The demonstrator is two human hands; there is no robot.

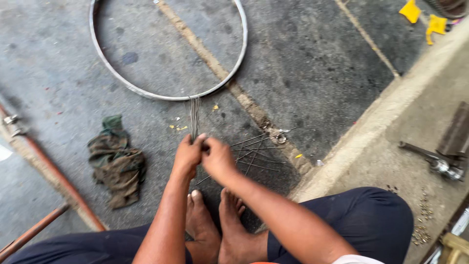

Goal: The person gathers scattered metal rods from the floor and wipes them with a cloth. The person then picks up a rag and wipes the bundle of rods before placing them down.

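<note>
A: Grip first. Left hand (187,155)?

B: Grip closed, fingers pinched round the bottom end of a bundle of spokes (194,116). Thin straight steel wires, held upright, tips fanning a bit near the top.

A: Right hand (218,157)?

B: Also closed, thumb and fingers pressed on the same bundle, right beside the left hand. The two hands touch.

A: Count in the bundle?

B: Can't tell, too thin and bunched. Several.

A: Where does it sit?

B: Above the floor (312,73), in front of two bare feet (217,227), its top overlapping the near edge of the rim (168,95) from this angle. Whether it touches the rim, can't tell.

A: Rim?

B: One, bare silver metal hoop, lying flat on the floor, top cut off by the frame.

A: Other stuff?

B: Loose spokes (256,154) scattered flat on the floor just right of the hands, crossing each other, roughly six or more. One crumpled green rag (116,161) to the left, dirty cloth. Two rusty reddish pipes (51,181) far left. Floor is rough dark concrete with a pale strip across it. Raised concrete ledge (391,122) at right, with a dark metal tool (432,159) and a scatter of small brass bits (422,220) on it. Two yellow scraps (422,17) top right.
</note>
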